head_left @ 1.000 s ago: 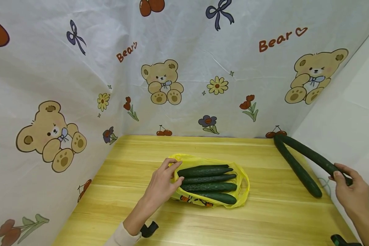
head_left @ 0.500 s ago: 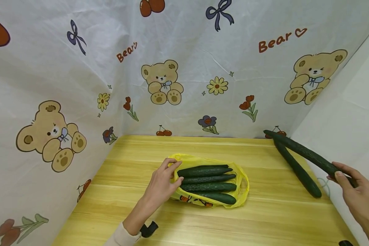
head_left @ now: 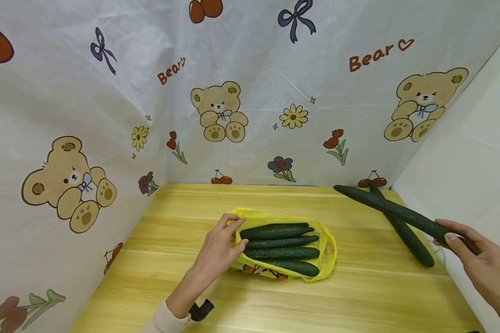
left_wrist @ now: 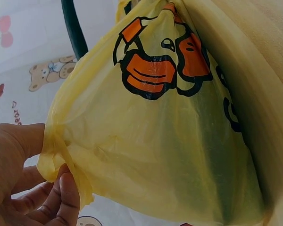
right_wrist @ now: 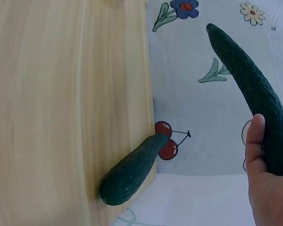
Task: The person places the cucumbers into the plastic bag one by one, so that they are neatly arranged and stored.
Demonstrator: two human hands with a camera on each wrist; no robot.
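A yellow plastic bag [head_left: 329,259] lies on the table, its mouth spread, with several dark green cucumbers [head_left: 283,253] side by side inside. My left hand [head_left: 221,249] holds the bag's left edge; in the left wrist view, thumb and fingers pinch the yellow film [left_wrist: 132,141]. At the right, my right hand [head_left: 479,259] grips one end of a long cucumber [head_left: 383,202], raised with its free end pointing left and away. Another cucumber [head_left: 412,243] lies on the table beneath it, partly covered by the held one in the head view. The right wrist view shows these two apart.
The wooden table [head_left: 275,305] meets a white printed sheet [head_left: 254,55] at the back and left. A plain white wall [head_left: 483,152] borders the right side. A black strap piece [head_left: 202,310] shows beside the left wrist.
My right hand has swung the held cucumber's far end leftward, so it now crosses over the cucumber on the table. My left hand and the bag have stayed in place.
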